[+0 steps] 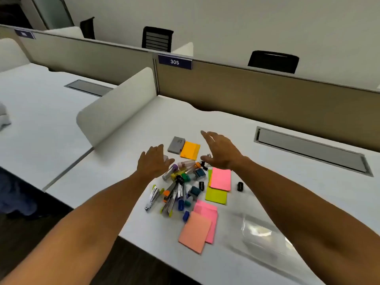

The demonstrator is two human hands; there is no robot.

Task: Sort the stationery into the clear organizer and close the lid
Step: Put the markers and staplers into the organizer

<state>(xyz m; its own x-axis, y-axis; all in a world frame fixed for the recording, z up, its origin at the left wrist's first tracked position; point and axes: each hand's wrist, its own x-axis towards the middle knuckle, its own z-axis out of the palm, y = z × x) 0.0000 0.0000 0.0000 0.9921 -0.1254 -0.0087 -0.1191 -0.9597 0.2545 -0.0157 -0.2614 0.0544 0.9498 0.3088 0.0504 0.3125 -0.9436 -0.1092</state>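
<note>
A heap of stationery lies in the middle of the white desk [277, 182]: several staplers [172, 197], small coloured tubes [186, 164], black binder clips [240, 186], and sticky-note pads in orange [190, 150], pink [220, 179], yellow-green [216, 196] and salmon [195, 231]. A grey box [176, 144] sits behind the orange pad. The clear organizer [265, 233] rests near the front right, partly under my right forearm. My left hand [153, 162] hovers open over the heap's left side. My right hand [221, 152] hovers open above its right side, holding nothing.
A white curved divider [119, 108] stands to the left of the heap. A tan partition [267, 99] with a "305" label closes the desk's back. A grey cable hatch [310, 150] is set into the desk at the right. Black chairs stand beyond the partition.
</note>
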